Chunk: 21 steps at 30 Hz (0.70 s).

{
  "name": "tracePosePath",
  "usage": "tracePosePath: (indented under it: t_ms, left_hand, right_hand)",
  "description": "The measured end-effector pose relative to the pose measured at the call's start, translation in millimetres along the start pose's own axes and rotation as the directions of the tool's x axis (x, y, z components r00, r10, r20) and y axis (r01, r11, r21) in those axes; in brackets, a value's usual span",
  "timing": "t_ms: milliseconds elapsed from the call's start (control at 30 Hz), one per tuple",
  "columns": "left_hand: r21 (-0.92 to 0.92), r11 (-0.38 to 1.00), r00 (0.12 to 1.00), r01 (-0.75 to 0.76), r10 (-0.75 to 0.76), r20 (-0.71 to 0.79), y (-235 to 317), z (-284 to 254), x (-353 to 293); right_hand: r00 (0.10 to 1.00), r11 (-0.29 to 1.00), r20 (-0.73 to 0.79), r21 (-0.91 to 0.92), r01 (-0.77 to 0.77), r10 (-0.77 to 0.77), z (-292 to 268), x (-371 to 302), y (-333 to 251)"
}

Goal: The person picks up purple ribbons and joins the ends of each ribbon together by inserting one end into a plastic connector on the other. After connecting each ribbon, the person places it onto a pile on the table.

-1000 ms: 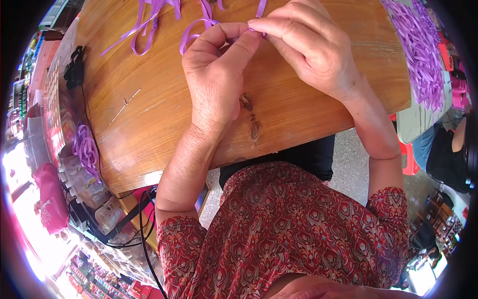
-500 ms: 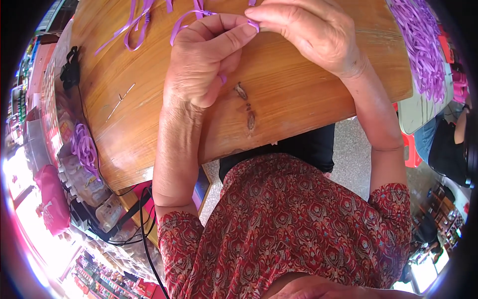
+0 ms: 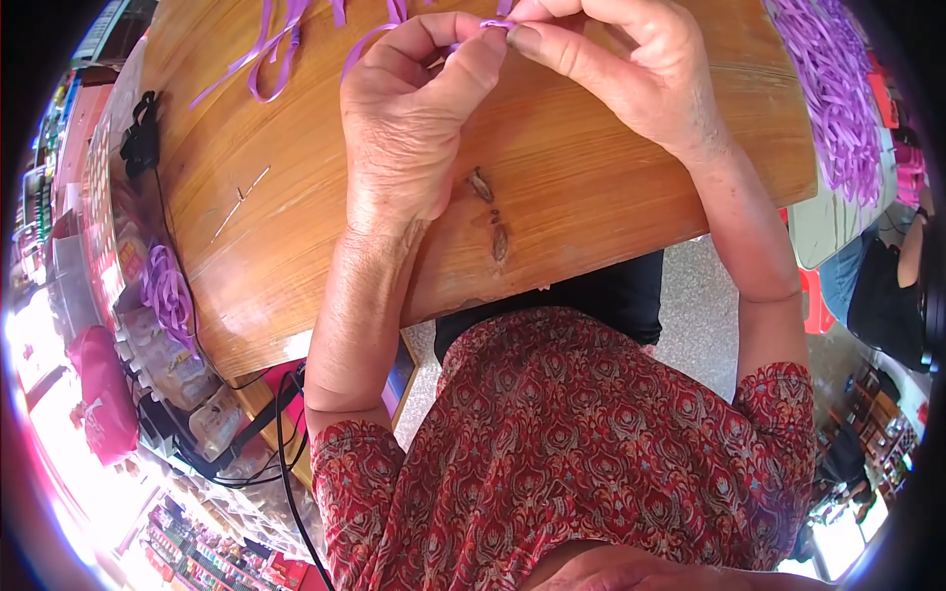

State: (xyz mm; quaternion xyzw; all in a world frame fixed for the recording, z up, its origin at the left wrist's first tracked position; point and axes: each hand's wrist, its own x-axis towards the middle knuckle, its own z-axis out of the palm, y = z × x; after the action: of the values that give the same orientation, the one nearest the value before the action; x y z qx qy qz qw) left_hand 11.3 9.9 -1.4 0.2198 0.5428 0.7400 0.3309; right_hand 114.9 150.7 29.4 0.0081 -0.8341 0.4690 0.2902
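The wooden desk carries purple ribbons to the left of the left hand and, on that same side, a slim stick

A purple ribbon between the fingertips of both hands, above a brown wooden table.

The right hand has turned so its thumb now shows, tip at the purple ribbon.

At twelve o'clock the left hand and right hand are held pinched, thumb tips nearly meeting, the left forearm angled from eight o'clock, the right forearm from three.
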Motion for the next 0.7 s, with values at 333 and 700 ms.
tracePosePath:
  t_ms: [333,700]
  left_hand:
    - [-0.182,0.983,0.991,0.014,0.011,0.137,3.8,5.8,-3.0]
    - [-0.294,0.953,0.98,0.066,-0.006,0.199,-2.8,1.7,1.7]
  right_hand:
    - [0.817,0.391,0.319,0.756,-0.525,0.48,0.3,-4.3,12.8]
    - [0.999,0.847,-0.044,0.531,0.037,-0.016,16.6,11.1,25.6]
